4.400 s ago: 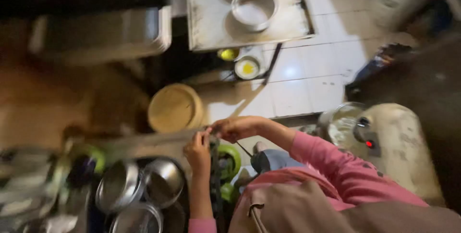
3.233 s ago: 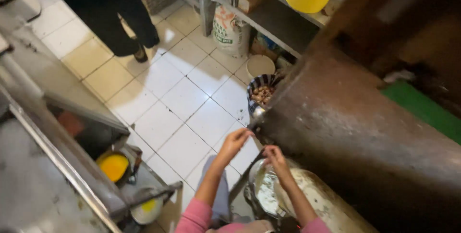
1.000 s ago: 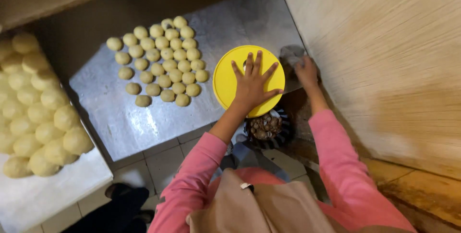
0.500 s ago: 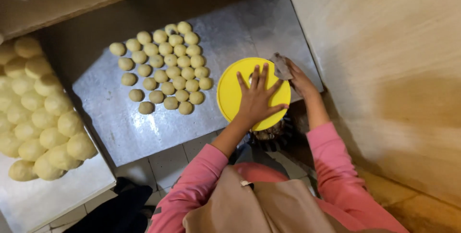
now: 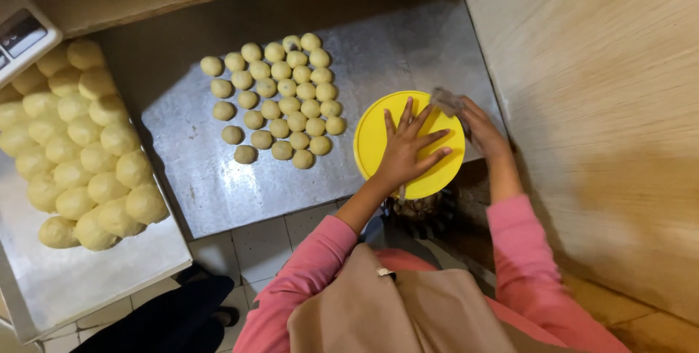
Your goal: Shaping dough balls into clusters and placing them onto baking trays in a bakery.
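Observation:
A round yellow lid (image 5: 378, 131) lies at the front right of a steel table (image 5: 189, 171). My left hand (image 5: 409, 151) is pressed flat on the lid with its fingers spread. My right hand (image 5: 480, 129) sits at the lid's right rim and grips a small crumpled clear plastic piece (image 5: 445, 100). Left of the lid, several small pale dough balls (image 5: 280, 98) lie in rows on the steel.
A second steel tray (image 5: 95, 280) at the left carries several larger dough balls (image 5: 80, 142). A wide wooden surface (image 5: 604, 105) fills the right side. A dark basket (image 5: 422, 211) shows below the lid, above a white tiled floor (image 5: 266, 240). A dark shoe (image 5: 175, 309) stands at the bottom left.
Earlier the view swept over pots, a tiled floor and a big drum. In the last second my left hand stayed flat on the lid while my right hand shifted slightly at its rim.

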